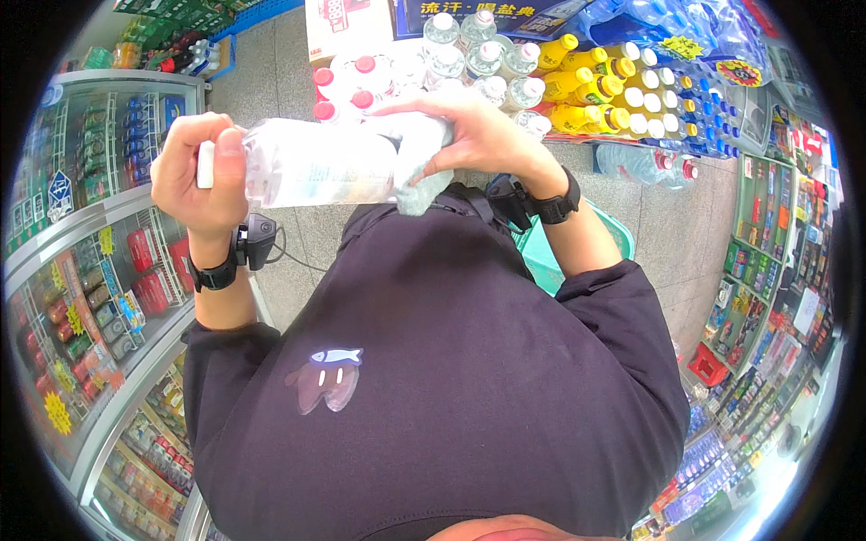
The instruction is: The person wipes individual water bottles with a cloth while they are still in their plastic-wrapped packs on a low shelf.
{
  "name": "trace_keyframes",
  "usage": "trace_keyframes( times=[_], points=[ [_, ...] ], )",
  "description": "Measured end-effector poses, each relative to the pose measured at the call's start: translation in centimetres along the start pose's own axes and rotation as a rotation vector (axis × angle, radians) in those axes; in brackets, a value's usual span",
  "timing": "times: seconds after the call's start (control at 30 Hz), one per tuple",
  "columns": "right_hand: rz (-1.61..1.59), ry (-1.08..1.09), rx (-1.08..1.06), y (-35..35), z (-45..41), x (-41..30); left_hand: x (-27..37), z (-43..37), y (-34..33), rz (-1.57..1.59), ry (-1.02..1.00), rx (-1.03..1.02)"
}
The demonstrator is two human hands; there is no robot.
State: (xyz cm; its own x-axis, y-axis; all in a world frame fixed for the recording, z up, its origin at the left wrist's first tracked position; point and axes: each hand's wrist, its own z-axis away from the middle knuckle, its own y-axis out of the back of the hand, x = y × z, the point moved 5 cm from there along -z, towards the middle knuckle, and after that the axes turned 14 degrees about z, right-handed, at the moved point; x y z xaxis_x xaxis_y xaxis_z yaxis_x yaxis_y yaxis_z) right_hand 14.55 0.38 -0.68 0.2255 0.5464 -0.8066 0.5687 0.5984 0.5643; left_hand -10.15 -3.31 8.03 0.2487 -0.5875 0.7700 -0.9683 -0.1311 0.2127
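Note:
My left hand [199, 169] is closed around the neck of a large clear plastic bottle [318, 162], whose white cap [205, 164] shows between the fingers. The bottle lies level in the air in front of my chest and bears a pale label with writing. At its base end, my right hand [467, 132] holds a pale grey-green cloth [423, 162] against the bottle. Both wrists wear black straps with small devices. Beyond my hands stand red-capped bottles [365, 64], clear white-capped bottles [484, 54] and yellow bottles [575, 81] in rows.
Glass-door drink coolers [128, 203] line the left side. White-capped bottles [649, 101] and blue-capped bottles [710, 111] continue the rows at right, with large bottles [632, 166] below on the tiled floor [304, 237]. A green plastic basket [541, 253] is beside me. Stocked shelves [758, 243] stand at right.

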Motion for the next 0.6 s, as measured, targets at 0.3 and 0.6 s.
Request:
trace_keyframes(
  times=[0.3,0.6],
  points=[
    [-0.193,-0.041,0.219,-0.5,-1.6,0.5,3.0,-1.7,-2.4,-0.1,-0.278,-0.248],
    [-0.08,0.093,0.431,0.4,-3.6,-2.9,2.8,-2.1,-3.8,-0.244,-0.284,-0.265]
  ],
)
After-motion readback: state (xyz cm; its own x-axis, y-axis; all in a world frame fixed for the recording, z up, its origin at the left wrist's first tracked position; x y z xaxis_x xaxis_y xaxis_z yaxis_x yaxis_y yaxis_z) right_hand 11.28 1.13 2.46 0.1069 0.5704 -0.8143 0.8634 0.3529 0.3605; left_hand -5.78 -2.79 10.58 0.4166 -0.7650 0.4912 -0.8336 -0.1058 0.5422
